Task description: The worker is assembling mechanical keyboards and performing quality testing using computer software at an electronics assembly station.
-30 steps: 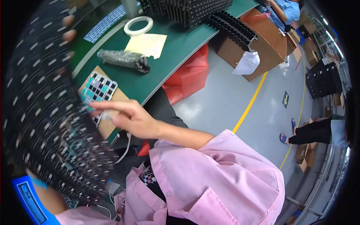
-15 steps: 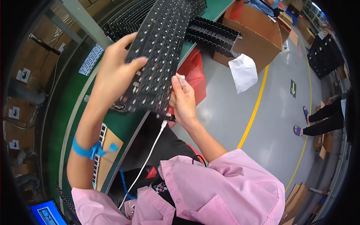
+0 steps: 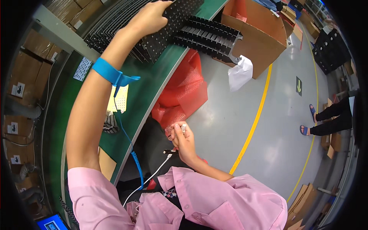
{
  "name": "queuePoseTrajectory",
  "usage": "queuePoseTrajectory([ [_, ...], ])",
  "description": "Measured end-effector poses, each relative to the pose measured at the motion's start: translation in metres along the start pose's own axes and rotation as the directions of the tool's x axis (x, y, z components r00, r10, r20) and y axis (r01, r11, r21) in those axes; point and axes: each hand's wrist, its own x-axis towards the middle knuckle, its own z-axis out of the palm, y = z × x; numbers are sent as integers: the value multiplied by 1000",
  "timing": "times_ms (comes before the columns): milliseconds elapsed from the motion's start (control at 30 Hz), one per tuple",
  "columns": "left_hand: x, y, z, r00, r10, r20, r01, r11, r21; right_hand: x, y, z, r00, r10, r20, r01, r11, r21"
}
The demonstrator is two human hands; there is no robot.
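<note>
My left hand (image 3: 149,19) reaches far forward with its fingers bent over the edge of a black circuit board (image 3: 177,21) dotted with rows of small pale points, like a keyboard board. The board stands beside a row of similar upright boards (image 3: 115,34). Nearer my body, my right hand (image 3: 184,142) is closed around a small part with a whitish tip (image 3: 183,128). Just below those fingers is a small dark connector piece (image 3: 169,151) with a white cable (image 3: 153,173) running from it. My palm hides most of what is held. A blue wrist strap (image 3: 111,73) circles my left forearm.
A black slotted rack (image 3: 209,36) juts past the edge of the green bench (image 3: 143,90). Red bubble wrap (image 3: 186,88) hangs beside the bench. A cardboard box (image 3: 257,38) and crumpled white sheet (image 3: 241,73) lie beyond. A person's legs (image 3: 331,124) show at right.
My left hand has carried the board forward and away to the upright boards. My right hand has come off the board and dropped toward my body, keeping the small part and cable.
</note>
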Motion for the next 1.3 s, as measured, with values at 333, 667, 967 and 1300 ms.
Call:
queuePoseTrajectory([
  [333,17,-22,-6,975,-118,190,124,992,-18,-3,4,-4,996,86,1,-86,996,-35],
  [667,28,-47,-12,930,-225,292,236,972,-3,-1,12,-8,994,107,11,-106,992,-69],
  [967,13,-34,2,939,-312,144,267,925,270,-8,10,1,994,106,16,-103,987,-123],
  [1300,-297,30,-90,630,-459,-626,602,798,21,-29,9,41,927,140,349,29,899,-437],
])
